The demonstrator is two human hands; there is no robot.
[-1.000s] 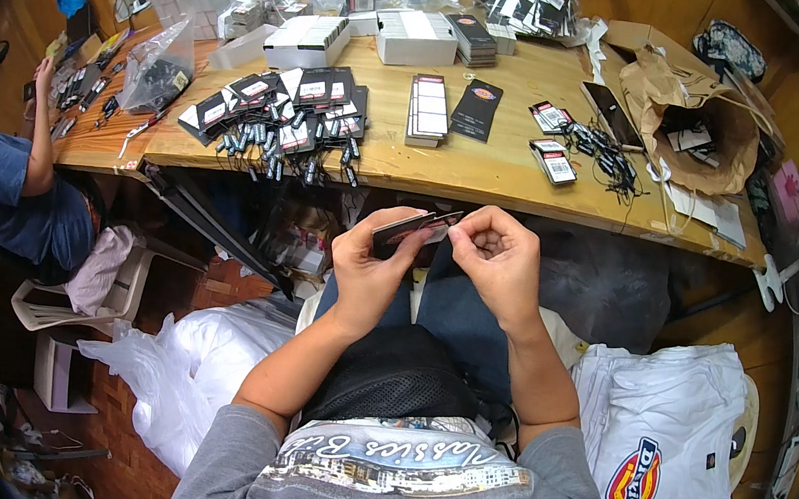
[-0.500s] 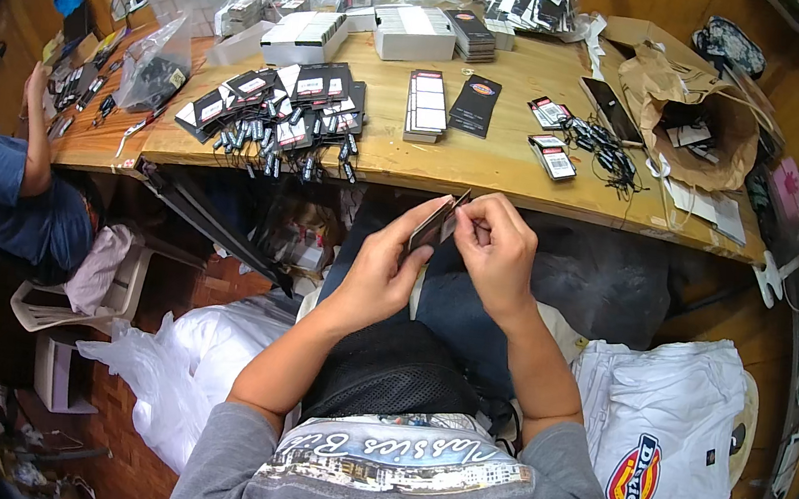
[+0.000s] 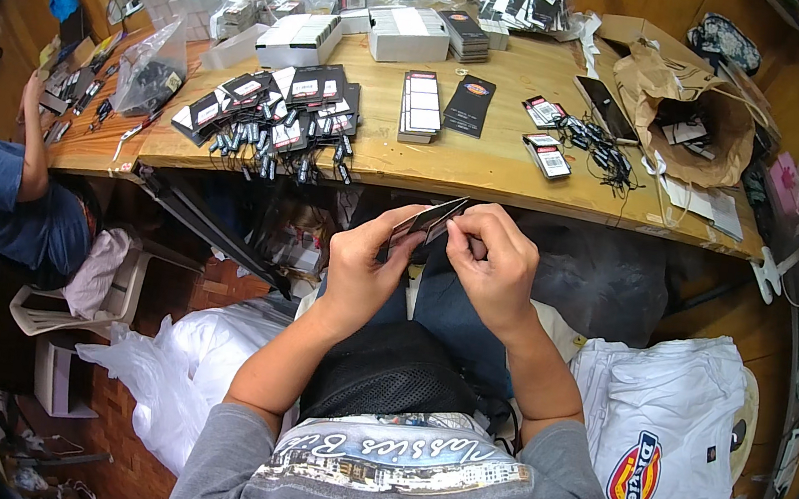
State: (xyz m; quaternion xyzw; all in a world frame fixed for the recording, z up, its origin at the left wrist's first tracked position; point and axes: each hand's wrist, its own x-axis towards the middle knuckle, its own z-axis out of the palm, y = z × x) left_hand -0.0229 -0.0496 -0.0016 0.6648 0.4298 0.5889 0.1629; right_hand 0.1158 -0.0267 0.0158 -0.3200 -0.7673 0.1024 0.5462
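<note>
Dark hang tags (image 3: 427, 219) are held up just in front of the table edge, above my lap. My left hand (image 3: 364, 263) grips them from the left, its thumb on the near face. At their right edge, my right hand (image 3: 491, 262) has thumb and forefinger pinched together; whether a cord is between those fingertips is too small to make out. On the table beyond lie a stack of white-and-black tags (image 3: 420, 107) and a single black hang tag (image 3: 467, 105). To the right of these, small label stacks (image 3: 545, 156) sit beside a heap of black cords (image 3: 596, 152).
A large pile of strung black tags (image 3: 281, 118) covers the table's left front. White card boxes (image 3: 407, 37) stand behind it. A phone (image 3: 606, 110) and an open paper bag (image 3: 688, 126) are at right. White shirts (image 3: 653, 434) lie beside me. A co-worker (image 3: 22, 200) sits far left.
My left hand has shifted slightly left, and the tags now lean flatter and show a gap between them. My right hand stays pinched near their edge. The co-worker's hand has moved slightly.
</note>
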